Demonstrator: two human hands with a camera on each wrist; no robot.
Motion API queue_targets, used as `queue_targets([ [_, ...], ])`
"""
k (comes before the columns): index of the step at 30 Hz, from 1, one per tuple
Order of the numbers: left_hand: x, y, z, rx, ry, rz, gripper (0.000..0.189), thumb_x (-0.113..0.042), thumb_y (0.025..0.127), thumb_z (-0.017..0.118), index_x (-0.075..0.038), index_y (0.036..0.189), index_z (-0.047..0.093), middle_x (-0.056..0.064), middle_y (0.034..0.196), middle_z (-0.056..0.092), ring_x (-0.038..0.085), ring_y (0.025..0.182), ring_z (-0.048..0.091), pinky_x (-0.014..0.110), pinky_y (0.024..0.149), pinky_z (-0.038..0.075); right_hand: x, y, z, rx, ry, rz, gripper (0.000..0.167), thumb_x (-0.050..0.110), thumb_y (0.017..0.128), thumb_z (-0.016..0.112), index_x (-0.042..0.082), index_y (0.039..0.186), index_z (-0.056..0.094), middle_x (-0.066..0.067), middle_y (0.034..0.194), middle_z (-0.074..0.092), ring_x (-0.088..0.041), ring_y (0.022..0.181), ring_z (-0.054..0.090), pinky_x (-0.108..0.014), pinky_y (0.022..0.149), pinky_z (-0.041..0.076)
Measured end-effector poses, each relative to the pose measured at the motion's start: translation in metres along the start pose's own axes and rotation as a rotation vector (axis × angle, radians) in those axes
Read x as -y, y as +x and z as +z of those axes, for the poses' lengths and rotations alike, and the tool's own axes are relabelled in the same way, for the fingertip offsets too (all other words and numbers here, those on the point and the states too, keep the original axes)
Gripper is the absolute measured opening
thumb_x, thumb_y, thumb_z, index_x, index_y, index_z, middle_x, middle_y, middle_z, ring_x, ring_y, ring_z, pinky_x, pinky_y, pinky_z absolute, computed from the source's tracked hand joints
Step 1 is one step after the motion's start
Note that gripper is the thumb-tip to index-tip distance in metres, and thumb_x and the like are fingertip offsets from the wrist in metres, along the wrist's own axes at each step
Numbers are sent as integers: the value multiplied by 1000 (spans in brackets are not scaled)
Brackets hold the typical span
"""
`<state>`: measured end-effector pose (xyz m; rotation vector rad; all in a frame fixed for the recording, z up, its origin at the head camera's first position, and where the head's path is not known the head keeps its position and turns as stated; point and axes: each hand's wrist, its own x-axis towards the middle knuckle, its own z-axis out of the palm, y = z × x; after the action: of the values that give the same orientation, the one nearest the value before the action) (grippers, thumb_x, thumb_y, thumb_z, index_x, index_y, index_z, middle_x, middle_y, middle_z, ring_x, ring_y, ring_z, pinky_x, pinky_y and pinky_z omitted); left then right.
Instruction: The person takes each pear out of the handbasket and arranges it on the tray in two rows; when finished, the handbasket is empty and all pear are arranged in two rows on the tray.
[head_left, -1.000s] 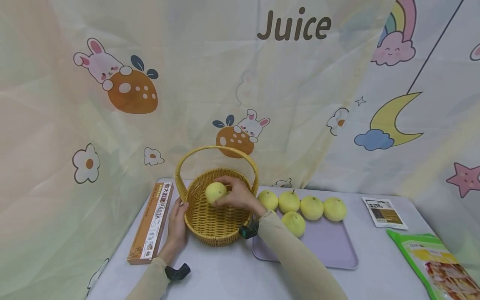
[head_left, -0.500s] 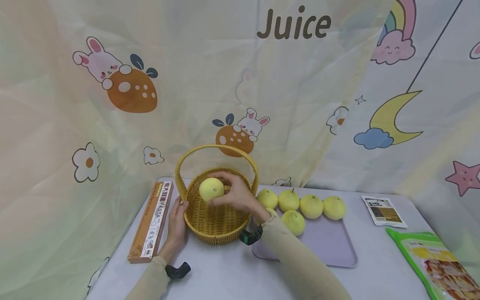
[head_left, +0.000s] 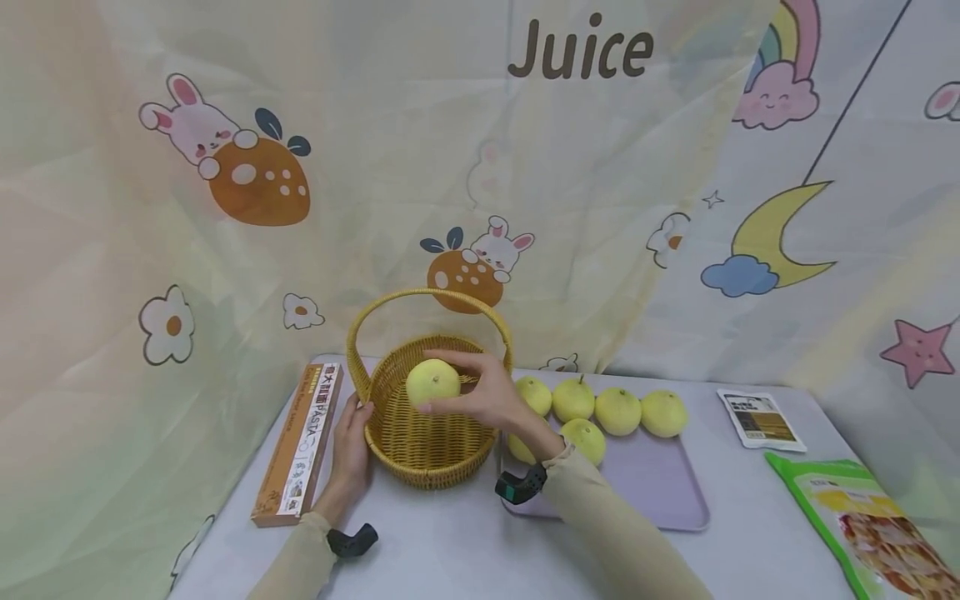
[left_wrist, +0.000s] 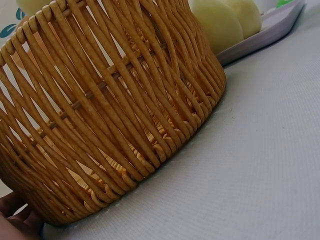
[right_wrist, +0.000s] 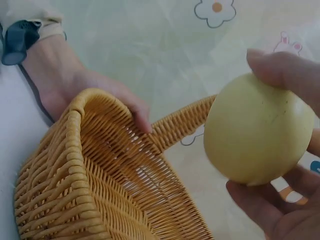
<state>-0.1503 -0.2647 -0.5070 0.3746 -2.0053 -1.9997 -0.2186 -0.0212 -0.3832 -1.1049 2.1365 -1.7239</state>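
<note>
A round pale-yellow pear [head_left: 432, 383] is held between the thumb and fingers of my right hand [head_left: 487, 390], above the wicker basket. The right wrist view shows the pear [right_wrist: 257, 130] close up, thumb on one side and fingers on the other. My left hand [head_left: 351, 446] grips the left side of the golden wicker basket [head_left: 431, 477], its thumb [right_wrist: 142, 117] over the rim near the base of the arched handle. The visible woven floor of the basket is bare. Fingers of this hand [left_wrist: 19, 220] show against the basket's outer wall in the left wrist view.
Right of the basket, a lilac tray [head_left: 652, 492] bears several more pears [head_left: 618, 411], partly behind my right forearm. A long pasta box [head_left: 300, 446] lies left of my left hand. A small packet [head_left: 761, 419] and a green food bag [head_left: 862, 525] lie far right.
My right hand has lifted the pear a little inside the handle's arch, first leftward, then slightly back right. My left hand keeps its grip on the basket. The head view has shifted slightly.
</note>
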Motion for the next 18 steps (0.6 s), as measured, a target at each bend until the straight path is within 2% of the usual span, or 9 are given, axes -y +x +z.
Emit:
queue_targets([
  [10, -3, -2, -1, -3, 9, -10, 59, -38, 114, 37, -25, 170, 26, 3, 175, 31, 27, 163, 25, 49, 135, 18, 14, -19, -16, 50, 3, 20, 68, 28, 80, 94, 36, 143, 68, 1, 146, 65, -20, 113, 69, -36, 87, 66],
  [18, -2, -1, 1, 3, 13, -12, 59, -38, 114, 37, -26, 170, 24, 2, 175, 30, 26, 162, 27, 47, 135, 19, 20, -38, -37, 37, 17, 35, 67, 23, 80, 95, 28, 142, 69, -2, 137, 71, -22, 102, 73, -36, 82, 67],
])
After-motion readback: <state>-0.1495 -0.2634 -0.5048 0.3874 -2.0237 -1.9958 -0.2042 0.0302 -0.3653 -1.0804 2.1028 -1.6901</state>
